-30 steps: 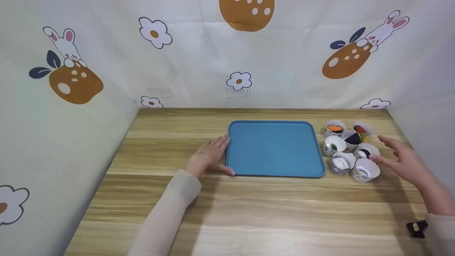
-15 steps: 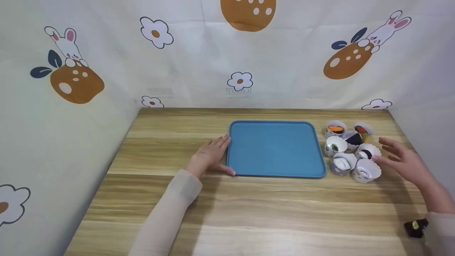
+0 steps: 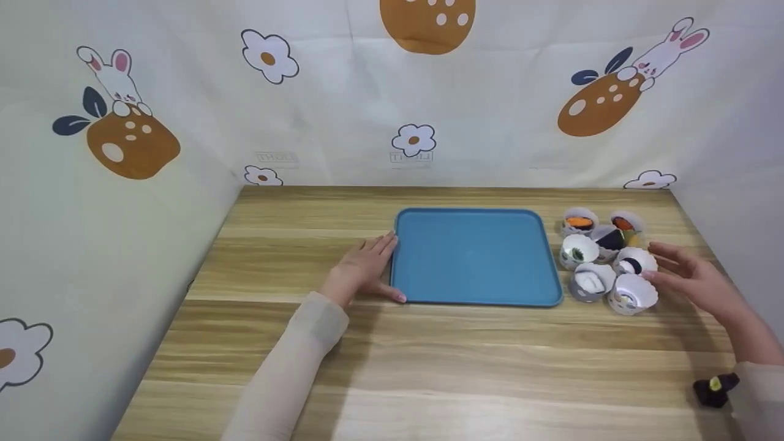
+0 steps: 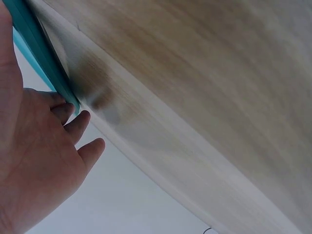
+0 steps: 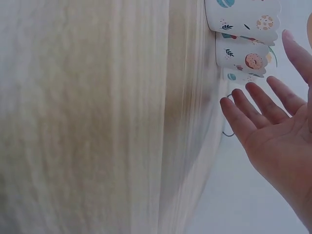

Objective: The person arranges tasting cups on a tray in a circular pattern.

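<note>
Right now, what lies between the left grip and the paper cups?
The blue tray, then a thin strip of bare tabletop before the paper cups; the head view shows it.

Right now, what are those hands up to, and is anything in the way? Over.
Left hand against left edge of tray. Right hand beside cups, gripping nothing. No obstacle visible between right hand and cups.

A: Access to the blue flat rectangular tray (image 3: 474,257)?
B: From the front, over the wood-grained tabletop (image 3: 459,367). Left hand (image 3: 364,266) obstructs its left edge; white scallop-rimmed cups (image 3: 593,268) block the right side.
</note>
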{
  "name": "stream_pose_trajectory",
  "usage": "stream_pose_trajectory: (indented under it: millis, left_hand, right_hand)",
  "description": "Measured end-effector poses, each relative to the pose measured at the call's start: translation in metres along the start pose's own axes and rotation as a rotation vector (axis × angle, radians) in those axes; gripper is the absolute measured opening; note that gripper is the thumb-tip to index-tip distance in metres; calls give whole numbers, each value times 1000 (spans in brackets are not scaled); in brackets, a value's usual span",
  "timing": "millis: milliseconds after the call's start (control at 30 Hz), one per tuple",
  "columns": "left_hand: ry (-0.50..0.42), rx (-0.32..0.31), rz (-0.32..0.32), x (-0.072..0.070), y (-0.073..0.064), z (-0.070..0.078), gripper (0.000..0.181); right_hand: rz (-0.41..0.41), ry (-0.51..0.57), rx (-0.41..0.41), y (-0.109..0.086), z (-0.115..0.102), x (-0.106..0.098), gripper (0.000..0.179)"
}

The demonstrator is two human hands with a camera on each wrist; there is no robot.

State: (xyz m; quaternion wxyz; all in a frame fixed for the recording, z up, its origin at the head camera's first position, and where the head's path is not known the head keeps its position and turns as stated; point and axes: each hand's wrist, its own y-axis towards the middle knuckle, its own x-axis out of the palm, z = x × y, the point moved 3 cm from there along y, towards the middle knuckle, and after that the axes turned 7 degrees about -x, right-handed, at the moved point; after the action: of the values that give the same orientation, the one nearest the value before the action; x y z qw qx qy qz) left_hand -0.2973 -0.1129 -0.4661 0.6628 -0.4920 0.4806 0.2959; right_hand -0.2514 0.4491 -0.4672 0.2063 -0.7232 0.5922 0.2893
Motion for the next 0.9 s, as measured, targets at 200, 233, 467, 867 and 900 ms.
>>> stream_pose_trajectory:
  millis: [200,233,467,867,900]
  left_hand:
    - [13,0,5,-1,0,0,128]
    - [13,-1,3,-1,0,0,128]
    - [4,-2,1,-1,-1,0,129]
    - [-10,-4,4,-1,-2,1,128]
    - [-11,-5,3,-1,-2,1,128]
  right_hand:
    - [-1,112,-41,0,3,0,62]
    - [0,142,-60,1,3,1,60]
    - [-22,373,-183,2,7,5,52]
    - [-67,470,-226,6,9,6,59]
    - [-65,466,-227,6,9,6,59]
